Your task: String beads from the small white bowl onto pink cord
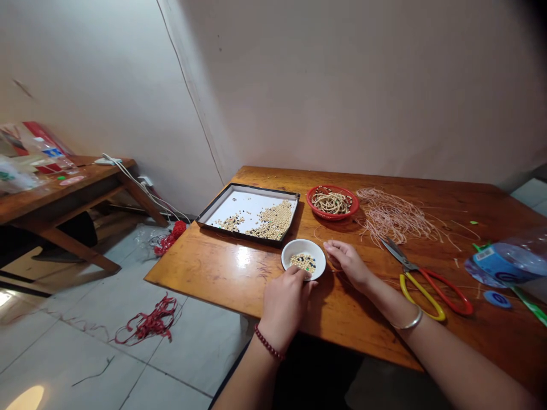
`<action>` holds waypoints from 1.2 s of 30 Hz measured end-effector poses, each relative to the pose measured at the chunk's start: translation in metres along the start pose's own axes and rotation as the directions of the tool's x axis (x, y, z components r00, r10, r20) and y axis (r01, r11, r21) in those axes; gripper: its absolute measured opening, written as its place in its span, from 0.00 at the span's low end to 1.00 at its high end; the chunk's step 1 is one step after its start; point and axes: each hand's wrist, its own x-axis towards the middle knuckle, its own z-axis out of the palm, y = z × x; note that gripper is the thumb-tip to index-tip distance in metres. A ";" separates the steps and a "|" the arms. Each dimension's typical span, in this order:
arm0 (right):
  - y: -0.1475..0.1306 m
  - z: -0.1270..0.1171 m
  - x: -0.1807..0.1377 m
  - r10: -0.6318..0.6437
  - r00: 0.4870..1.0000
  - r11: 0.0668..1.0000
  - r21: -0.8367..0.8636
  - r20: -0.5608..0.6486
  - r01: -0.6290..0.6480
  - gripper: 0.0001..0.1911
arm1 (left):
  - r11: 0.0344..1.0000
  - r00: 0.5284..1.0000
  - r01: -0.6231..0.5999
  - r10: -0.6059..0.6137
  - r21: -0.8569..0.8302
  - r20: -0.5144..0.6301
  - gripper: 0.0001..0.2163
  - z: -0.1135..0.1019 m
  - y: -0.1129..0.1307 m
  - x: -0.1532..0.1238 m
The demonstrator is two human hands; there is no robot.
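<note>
A small white bowl point(303, 251) of mixed beads stands near the front edge of the wooden table point(222, 267). My left hand point(284, 300) rests at the bowl's near rim, fingers curled and touching it. My right hand point(348, 262) lies just right of the bowl, fingers bent and pinched together; whether it holds a thread or bead I cannot make out. A beaded bracelet is on my left wrist, a metal bangle on my right.
A black-rimmed tray point(222, 200) with loose beads sits behind the bowl. A red basket point(333, 202) holds strung beads, with pink cords point(393, 216) beside it. Scissors point(423, 279) and a plastic bottle point(504, 262) lie right. Red cord point(149, 322) litters the floor.
</note>
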 end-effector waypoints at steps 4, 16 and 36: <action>0.002 -0.001 0.000 0.003 1.000 1.000 -0.004 0.008 -0.003 0.22 | 1.000 0.999 0.007 -0.007 -0.010 -0.041 0.12 -0.003 0.001 -0.001; 0.002 -0.001 0.002 -0.003 1.000 1.000 -0.020 -0.006 0.003 0.23 | 0.997 0.995 0.080 -0.078 0.022 -0.061 0.18 -0.003 -0.001 0.002; -0.003 0.004 0.002 -0.007 1.000 1.000 0.027 -0.012 0.007 0.24 | 0.978 0.995 -0.029 0.010 -0.205 -0.097 0.06 -0.003 -0.010 0.006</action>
